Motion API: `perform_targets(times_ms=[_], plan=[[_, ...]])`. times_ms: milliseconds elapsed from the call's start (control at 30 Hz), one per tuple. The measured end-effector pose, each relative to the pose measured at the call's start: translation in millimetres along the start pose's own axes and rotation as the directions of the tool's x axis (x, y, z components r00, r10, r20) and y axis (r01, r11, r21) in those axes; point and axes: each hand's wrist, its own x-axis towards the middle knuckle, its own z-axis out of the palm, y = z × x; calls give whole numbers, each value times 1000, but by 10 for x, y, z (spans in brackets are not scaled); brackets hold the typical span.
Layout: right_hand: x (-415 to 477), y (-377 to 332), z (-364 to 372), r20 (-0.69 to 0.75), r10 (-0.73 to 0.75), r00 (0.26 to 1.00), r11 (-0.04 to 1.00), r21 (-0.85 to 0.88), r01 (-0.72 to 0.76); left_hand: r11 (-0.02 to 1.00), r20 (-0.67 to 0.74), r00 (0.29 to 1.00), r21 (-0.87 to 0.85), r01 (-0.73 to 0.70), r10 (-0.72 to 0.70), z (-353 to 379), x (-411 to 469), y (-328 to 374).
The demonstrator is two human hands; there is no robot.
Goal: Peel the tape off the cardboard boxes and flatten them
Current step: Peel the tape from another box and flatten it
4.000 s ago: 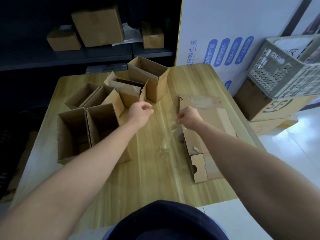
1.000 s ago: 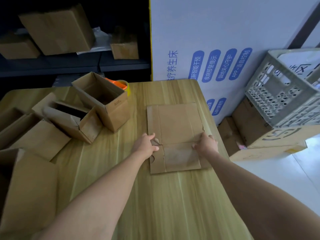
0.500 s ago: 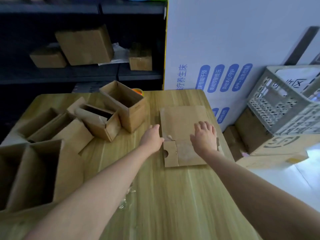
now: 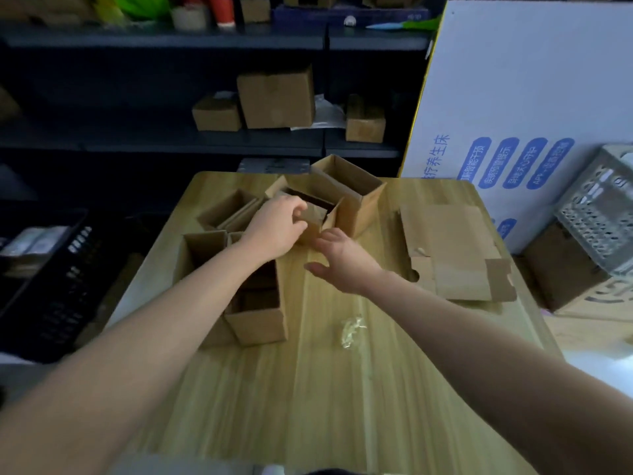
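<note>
A flattened cardboard box (image 4: 452, 248) lies at the right of the wooden table (image 4: 329, 389). Several open boxes stand at the middle and left. My left hand (image 4: 277, 228) curls its fingers over the near edge of a small tilted box (image 4: 317, 214) in the middle. My right hand (image 4: 339, 257) hovers just in front of that box with its fingers spread, close to the box's near corner. A taller open box (image 4: 356, 197) stands right behind it. A ball of peeled clear tape (image 4: 351, 332) lies on the table near my right forearm.
Two open boxes (image 4: 253, 310) stand under my left forearm, another one (image 4: 229, 209) farther back. A white printed board (image 4: 513, 97) leans at the right, beside a grey crate (image 4: 603, 214) on floor boxes. Dark shelves with boxes fill the back; a black crate (image 4: 51, 269) sits at left.
Both hands left the flattened box and moved left to the small tilted box. My left hand now grips its edge. The view swung left and up.
</note>
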Motion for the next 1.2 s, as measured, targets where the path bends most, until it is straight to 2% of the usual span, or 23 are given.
perform_targets(times_ms=[133,233,333,400,467,533,667,767,867,1033,1200], plan=[[138,-599,293,269,-63,961,998,45,52,1000,12,1000,-17,12,-12,-245,-341,-440],[237,-822,539,443,-10,896,986,-144,83,999,30,1000,-34,1,0,-314,-552,-684],[314,-864,709,503,102,858,962,-271,45,998,80,997,-59,2,3,-331,-696,-864],[322,-853,707,429,142,892,976,-209,-54,997,94,996,-78,4,3,-335,-755,-951],[318,-837,564,296,155,943,985,-126,-122,995,78,997,-95,-1,8,-327,-779,-995],[325,-819,359,182,197,963,980,-51,-191,993,39,999,-121,-3,8,-324,-773,-982],[285,-744,-7,129,337,933,914,194,-357,989,-129,992,-149,-6,-13,-294,-688,-854],[129,-648,-247,34,434,900,831,369,-415,981,-132,991,-186,-62,38,-244,-627,-693],[-34,-496,-475,-60,554,830,757,451,-473,971,-28,992,-200,-129,126,-148,-588,-505],[-464,-218,-707,-99,742,663,591,563,-577,942,68,970,-263,-210,235,92,-499,-169],[-1065,48,-699,-113,883,455,411,652,-637,899,199,900,-299,-321,388,393,-448,300]])
